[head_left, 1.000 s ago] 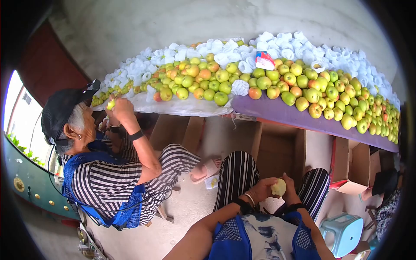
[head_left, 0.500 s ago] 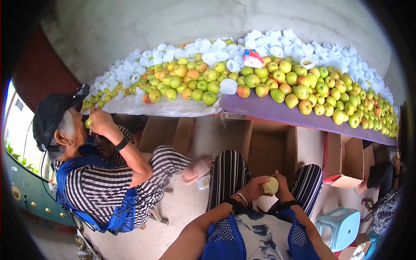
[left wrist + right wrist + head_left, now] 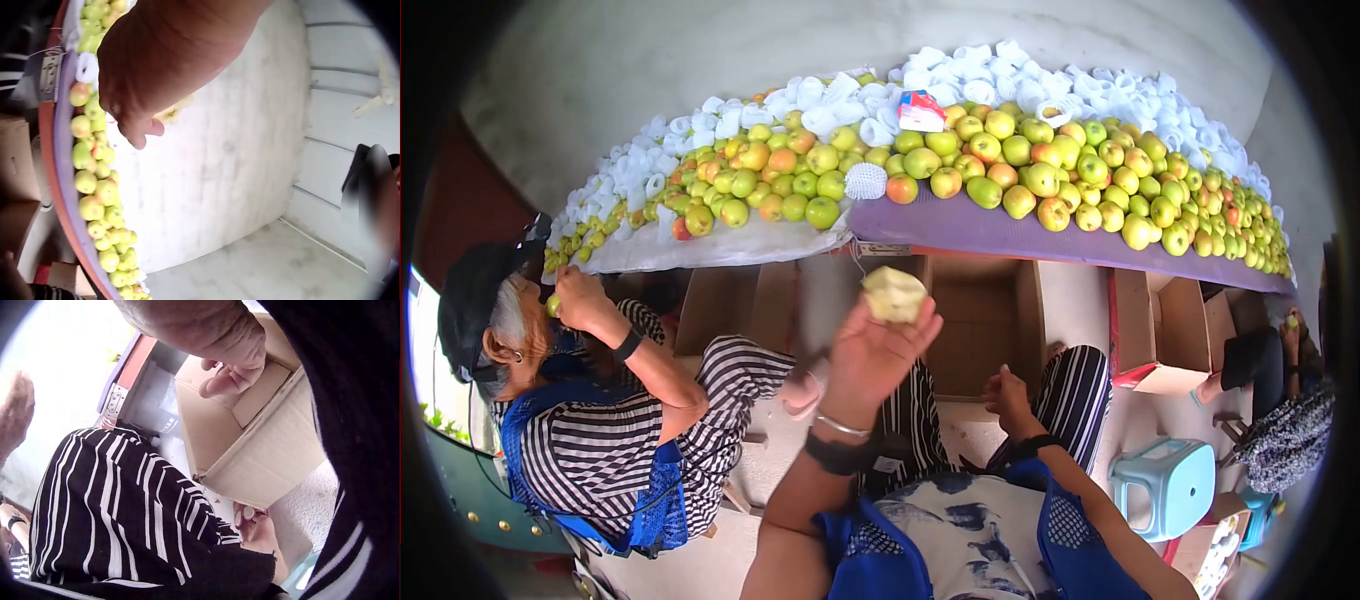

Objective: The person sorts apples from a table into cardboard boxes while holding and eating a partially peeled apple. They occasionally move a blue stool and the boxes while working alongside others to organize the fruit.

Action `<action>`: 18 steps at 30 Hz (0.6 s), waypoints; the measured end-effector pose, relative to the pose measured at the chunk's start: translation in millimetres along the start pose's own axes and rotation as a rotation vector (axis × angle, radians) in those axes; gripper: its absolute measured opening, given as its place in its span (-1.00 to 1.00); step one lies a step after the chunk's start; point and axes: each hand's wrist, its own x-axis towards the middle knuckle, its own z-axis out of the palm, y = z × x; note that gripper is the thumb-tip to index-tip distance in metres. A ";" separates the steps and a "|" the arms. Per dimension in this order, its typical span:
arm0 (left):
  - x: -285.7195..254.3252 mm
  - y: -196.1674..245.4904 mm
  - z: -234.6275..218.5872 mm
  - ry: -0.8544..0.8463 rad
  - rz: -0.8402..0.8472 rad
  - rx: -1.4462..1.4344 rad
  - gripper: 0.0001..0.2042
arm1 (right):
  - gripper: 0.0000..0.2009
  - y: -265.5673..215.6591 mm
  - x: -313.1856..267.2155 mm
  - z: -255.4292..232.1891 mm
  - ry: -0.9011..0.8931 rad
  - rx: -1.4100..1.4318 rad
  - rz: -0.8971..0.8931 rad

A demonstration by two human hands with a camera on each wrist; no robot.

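In the head view, my left hand (image 3: 880,350) is raised at the centre, palm side showing, and holds a pale, peeled-looking apple (image 3: 895,293) at its fingers and thumb. The apple's surface looks uneven. The left wrist view shows the same hand (image 3: 140,81) from behind, hiding most of the apple (image 3: 173,112). My right hand (image 3: 1008,398) is lower, over the lap and apart from the apple, its fingers curled. No held object shows in it; in the right wrist view the hand (image 3: 231,362) appears in front of a cardboard box (image 3: 269,450).
Many green-red apples (image 3: 1040,180) and white foam nets (image 3: 990,75) cover a long table with a purple cloth (image 3: 980,232). Cardboard boxes (image 3: 1185,320) stand below. A person in stripes (image 3: 595,430) sits at left; a blue stool (image 3: 1165,485) stands at right.
My left hand has risen away from the lap with the pale apple, parting from my right hand. The view has shifted, so the table and the seated person appear further left.
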 end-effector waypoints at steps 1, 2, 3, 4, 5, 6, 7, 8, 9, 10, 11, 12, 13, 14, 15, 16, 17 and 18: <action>-6.9 5.5 12.9 -0.081 0.046 -0.014 -0.63 | -0.59 1.0 -2.6 0.1 0.005 -0.016 0.002; -13.6 9.2 25.7 -0.107 0.078 0.015 -0.62 | -0.59 -0.6 -4.2 1.7 0.007 -0.032 -0.001; -18.6 10.1 37.7 -0.134 0.109 0.044 -0.62 | -0.59 -2.8 -5.3 3.1 0.010 -0.047 -0.007; -23.7 8.6 48.1 -0.144 0.117 0.067 -0.61 | -0.60 -3.4 -6.5 4.9 0.008 -0.057 0.008; -27.7 7.2 57.8 -0.156 0.126 0.088 -0.60 | -0.60 -5.5 -6.4 6.4 0.006 -0.067 0.019; -30.3 4.9 63.9 -0.166 0.131 0.106 -0.59 | -0.61 -6.1 -7.3 5.5 0.009 -0.079 0.033; -31.7 1.6 67.2 -0.193 0.111 0.127 -0.58 | -0.61 -4.4 -8.5 4.2 0.007 -0.082 0.031; -31.8 -1.7 69.9 -0.222 0.094 0.147 -0.58 | -0.61 -3.6 -7.4 4.4 0.004 -0.088 0.026; -31.1 -5.2 71.0 -0.252 0.077 0.167 -0.57 | -0.61 -3.0 -7.4 4.3 0.000 -0.094 0.020; -30.2 -9.9 70.8 -0.222 0.071 0.139 -0.55 | -0.61 -2.7 -8.1 3.5 0.002 -0.096 0.016; -29.0 -14.4 70.0 -0.245 0.077 0.139 -0.55 | -0.60 -2.7 -8.9 3.2 0.002 -0.097 0.011; -28.0 -18.7 68.4 -0.267 0.082 0.140 -0.55 | -0.59 -2.6 -9.6 3.3 0.002 -0.097 0.007; -27.5 -23.7 66.9 -0.289 0.087 0.140 -0.55 | -0.60 -2.9 -9.8 2.8 0.000 -0.095 0.007; -28.1 -28.8 65.3 -0.249 0.093 0.099 -0.54 | -0.60 -3.6 -9.1 3.0 -0.003 -0.091 0.006; -28.7 -33.3 63.5 -0.240 0.133 0.144 -0.53 | -0.60 -3.6 -9.9 2.6 -0.005 -0.089 0.009; -29.4 -37.4 61.5 -0.229 0.173 0.189 -0.52 | -0.60 -3.3 -10.6 2.2 -0.010 -0.083 0.024; -29.6 -40.6 59.8 -0.219 0.214 0.233 -0.52 | -0.60 -4.8 -9.7 1.9 -0.016 -0.077 0.037; -30.4 -41.8 58.2 -0.219 0.211 0.240 -0.51 | -0.60 -5.7 -9.7 1.7 -0.020 -0.071 0.051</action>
